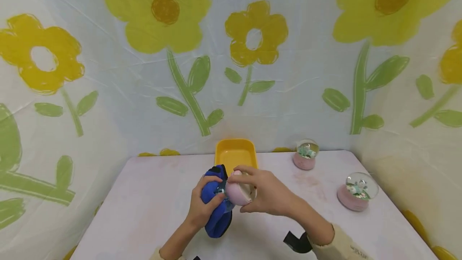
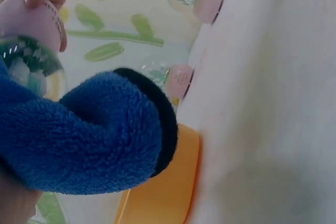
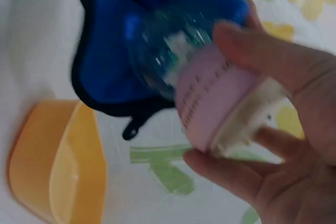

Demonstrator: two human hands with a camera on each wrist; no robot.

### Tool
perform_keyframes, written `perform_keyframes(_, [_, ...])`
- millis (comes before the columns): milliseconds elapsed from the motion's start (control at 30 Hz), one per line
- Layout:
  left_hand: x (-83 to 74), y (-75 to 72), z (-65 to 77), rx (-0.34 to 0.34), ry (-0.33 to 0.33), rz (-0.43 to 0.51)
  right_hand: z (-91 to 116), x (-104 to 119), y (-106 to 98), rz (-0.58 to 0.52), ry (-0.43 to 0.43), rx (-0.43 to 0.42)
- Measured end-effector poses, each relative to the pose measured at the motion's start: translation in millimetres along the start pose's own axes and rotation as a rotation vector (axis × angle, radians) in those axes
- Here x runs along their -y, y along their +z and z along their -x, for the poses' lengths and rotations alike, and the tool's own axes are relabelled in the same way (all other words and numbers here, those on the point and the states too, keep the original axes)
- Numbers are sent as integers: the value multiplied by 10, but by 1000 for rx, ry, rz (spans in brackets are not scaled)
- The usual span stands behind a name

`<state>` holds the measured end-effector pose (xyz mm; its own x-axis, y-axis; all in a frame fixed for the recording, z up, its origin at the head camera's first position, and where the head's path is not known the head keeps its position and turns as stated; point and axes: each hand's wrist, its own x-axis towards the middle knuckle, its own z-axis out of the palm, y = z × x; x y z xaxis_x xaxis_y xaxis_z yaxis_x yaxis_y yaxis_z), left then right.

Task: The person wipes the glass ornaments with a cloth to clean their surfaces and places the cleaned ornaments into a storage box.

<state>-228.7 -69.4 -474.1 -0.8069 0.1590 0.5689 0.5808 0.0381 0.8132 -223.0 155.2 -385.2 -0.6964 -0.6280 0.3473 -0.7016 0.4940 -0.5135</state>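
A blue cloth (image 1: 217, 222) with a black edge and a small loop is gripped in my left hand (image 1: 200, 204), draped about the glass dome of a snow globe (image 3: 212, 95). My right hand (image 1: 268, 191) holds that globe by its pink base (image 1: 238, 193), thumb and fingers spread around it, with the globe on its side and the dome toward the left hand. In the right wrist view the dome (image 3: 170, 45) lies against the cloth, white and green figures showing inside. Both hands are raised above the table.
A yellow tray (image 1: 236, 144) stands at the back middle of the table (image 1: 151, 196). Two more snow globes on pink bases stand to the right, one farther back (image 1: 305, 155) and one nearer (image 1: 357, 192). A black strap (image 1: 298, 243) lies by the right sleeve. Flowered fabric (image 1: 299, 91) surrounds the table.
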Motion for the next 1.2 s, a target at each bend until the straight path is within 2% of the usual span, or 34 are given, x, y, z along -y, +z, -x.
perform_keyframes(100, [-6,-30,1,87,-25,63,-85,-198,-110,-262,43,136])
perform_keyframes(200, [-24,-52,-2,105,-54,117,-85,-445,-23,-560,85,172])
perform_keyframes(267, [-41,-50,-7,77,-69,146,-34,-589,115,-721,119,143])
perform_keyframes(333, [-42,-32,2,25,-85,166,49,-654,283,-853,172,79])
perform_keyframes(433, [-7,-1,44,-64,-122,194,190,-619,546,-960,273,-56])
perform_keyframes(533, [57,4,97,-130,-174,188,300,-481,764,-946,346,-184])
perform_keyframes(633, [90,-12,110,-162,-210,169,348,-345,881,-756,307,-276])
perform_keyframes(700, [92,-21,91,-146,-219,155,364,-267,875,-546,213,-312])
perform_keyframes(800, [81,-44,99,-99,-230,132,370,-147,810,-128,37,-331])
perform_keyframes(867, [68,-63,108,-63,-233,113,345,-76,709,110,-96,-305])
perform_keyframes(933, [57,-83,128,-30,-240,111,299,-25,590,253,-200,-245])
perform_keyframes(1000, [54,-101,162,10,-243,117,250,-11,469,257,-241,-151])
perform_keyframes(1067, [58,-114,180,50,-241,121,192,-55,359,151,-207,-54])
perform_keyframes(1133, [58,-119,160,86,-220,121,127,-163,276,-52,-109,19])
perform_keyframes(1200, [50,-126,117,101,-185,112,69,-304,242,-292,-5,55])
